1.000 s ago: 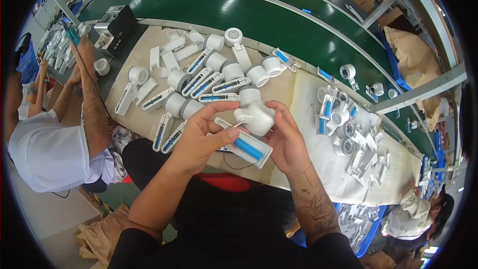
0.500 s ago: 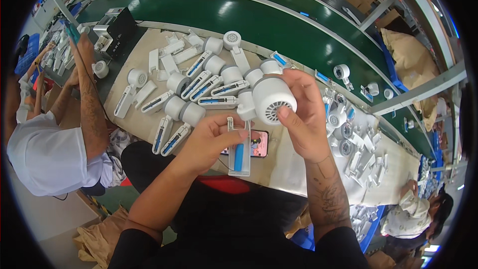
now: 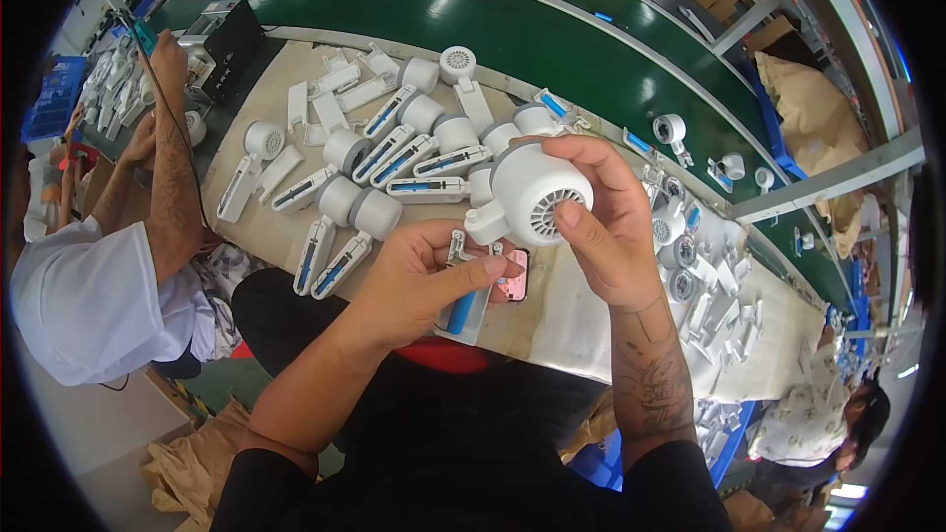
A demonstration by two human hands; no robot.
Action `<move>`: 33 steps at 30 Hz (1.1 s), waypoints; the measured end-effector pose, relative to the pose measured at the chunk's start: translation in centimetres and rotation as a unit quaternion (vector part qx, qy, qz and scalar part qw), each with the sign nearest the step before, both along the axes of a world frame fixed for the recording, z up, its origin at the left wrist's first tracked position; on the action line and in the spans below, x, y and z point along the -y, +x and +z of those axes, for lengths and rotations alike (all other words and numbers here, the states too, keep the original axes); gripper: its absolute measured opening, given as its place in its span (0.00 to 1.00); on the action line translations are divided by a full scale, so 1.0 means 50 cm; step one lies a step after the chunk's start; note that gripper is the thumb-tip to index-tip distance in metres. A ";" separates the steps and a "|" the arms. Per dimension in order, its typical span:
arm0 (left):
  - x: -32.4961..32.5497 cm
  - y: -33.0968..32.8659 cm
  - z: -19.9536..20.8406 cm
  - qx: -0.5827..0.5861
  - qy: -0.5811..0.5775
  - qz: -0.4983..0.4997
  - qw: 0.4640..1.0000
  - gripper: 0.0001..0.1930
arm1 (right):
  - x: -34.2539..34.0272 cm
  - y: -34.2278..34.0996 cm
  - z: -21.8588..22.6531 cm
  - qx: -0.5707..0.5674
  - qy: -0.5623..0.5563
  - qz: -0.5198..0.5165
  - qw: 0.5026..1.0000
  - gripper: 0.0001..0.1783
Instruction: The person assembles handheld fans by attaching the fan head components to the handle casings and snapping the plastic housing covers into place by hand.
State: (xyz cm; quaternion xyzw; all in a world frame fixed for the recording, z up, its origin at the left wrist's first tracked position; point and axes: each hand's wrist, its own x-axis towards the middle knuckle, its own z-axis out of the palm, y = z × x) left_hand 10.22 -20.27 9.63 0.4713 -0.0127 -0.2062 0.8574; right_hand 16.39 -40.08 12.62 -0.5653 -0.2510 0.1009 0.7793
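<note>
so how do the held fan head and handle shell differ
The fan head is rounded with a slotted grille; the handle shell is long and open, exposing a blue cylinder. The right hand holds the fan head; the left hand, lower in the picture, holds the handle shell. Both are whitish.

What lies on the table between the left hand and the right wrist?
A pink-screened phone, partly covered by the left hand; the head view shows it.

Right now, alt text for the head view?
The right hand holds a white fan head, grille showing, while the left hand grips an open handle with a blue cylinder. Similar parts lie on the bench; a green belt runs beyond. A co-worker is at left.
</note>
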 end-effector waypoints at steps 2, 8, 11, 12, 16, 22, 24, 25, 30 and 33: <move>0.003 -0.001 -0.004 -0.006 0.003 0.006 1.000 0.12 | 0.006 -0.001 0.005 -0.005 -0.017 0.014 1.000 0.25; 0.013 -0.016 -0.003 0.005 0.031 -0.028 0.999 0.13 | 0.031 0.008 0.034 -0.033 -0.115 0.086 0.989 0.24; 0.015 -0.025 0.013 -0.020 0.060 -0.055 0.996 0.14 | 0.033 0.017 0.043 -0.050 -0.152 0.134 0.978 0.24; 0.016 -0.026 0.016 -0.035 0.069 -0.064 0.995 0.15 | 0.033 0.019 0.044 -0.050 -0.151 0.151 0.976 0.24; 0.023 -0.032 0.019 -0.029 0.069 -0.059 0.995 0.17 | 0.037 0.031 0.051 -0.018 -0.223 0.180 0.958 0.23; 0.038 -0.021 -0.016 -0.006 0.107 -0.053 0.993 0.15 | 0.061 0.011 -0.004 0.002 -0.206 0.118 0.971 0.25; 0.017 -0.025 -0.048 -0.001 0.153 -0.033 0.988 0.17 | 0.100 -0.004 -0.018 0.029 -0.222 0.042 0.974 0.28; 0.004 -0.037 -0.057 0.003 0.135 0.012 0.991 0.19 | 0.133 0.001 -0.030 0.025 -0.230 -0.029 0.973 0.26; -0.060 -0.073 -0.079 0.049 0.277 0.118 0.952 0.27 | 0.474 0.023 -0.097 0.076 -0.427 -0.448 0.782 0.09; -0.086 -0.084 -0.100 0.074 0.298 0.142 0.941 0.27 | 0.695 -0.015 -0.141 0.062 -0.700 -0.349 0.619 0.18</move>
